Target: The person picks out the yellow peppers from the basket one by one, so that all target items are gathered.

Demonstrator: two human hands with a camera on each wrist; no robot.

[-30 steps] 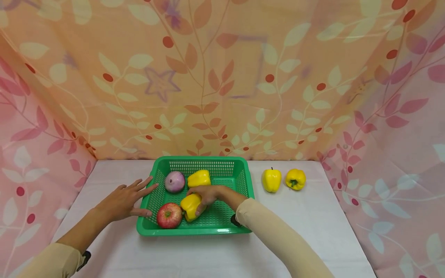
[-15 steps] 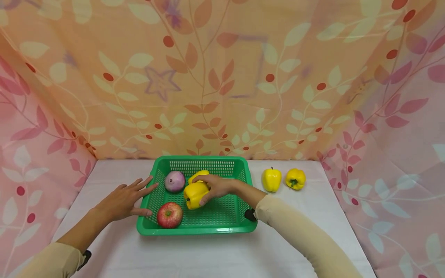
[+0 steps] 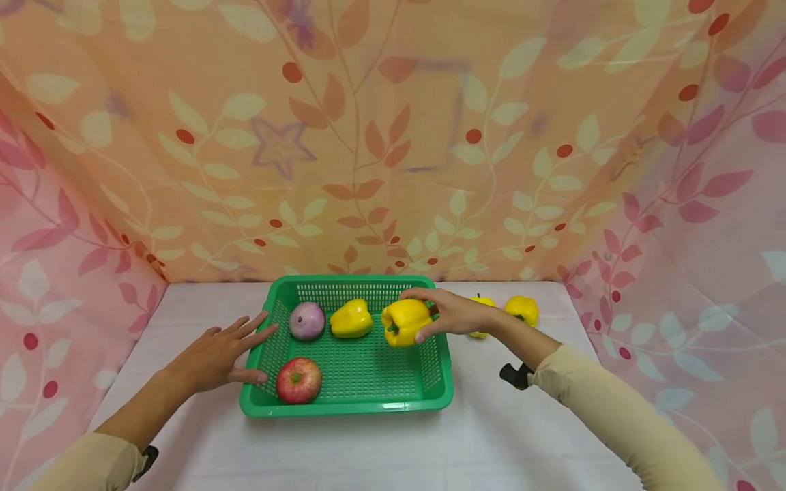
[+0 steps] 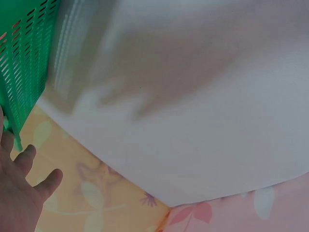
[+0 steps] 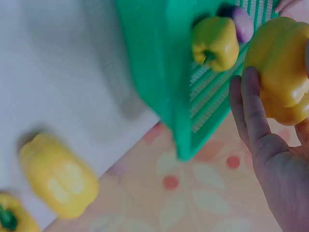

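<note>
"What's in your grip?"
"My right hand (image 3: 451, 311) pinches a glossy, blocky yellow bell pepper (image 3: 405, 322), thumb on the near side, green stem facing left."
"Where is it?"
"Over the right end of a rectangular green plastic basket (image 3: 344, 410) with slotted walls."
"And your left hand (image 3: 215, 356)?"
"Fingers spread at the left rim; I can't tell whether they all touch it."
"What's inside?"
"A second yellow bell pepper (image 3: 352, 319) on its side, just beside a round purple onion (image 3: 307, 321), and a round red apple (image 3: 299, 380) nearer me."
"Farther out?"
"A third yellow bell pepper (image 3: 482, 301) and a fourth yellow bell pepper (image 3: 522, 307), right of the basket on the white tabletop (image 3: 368, 453), both partly behind my right arm."
</note>
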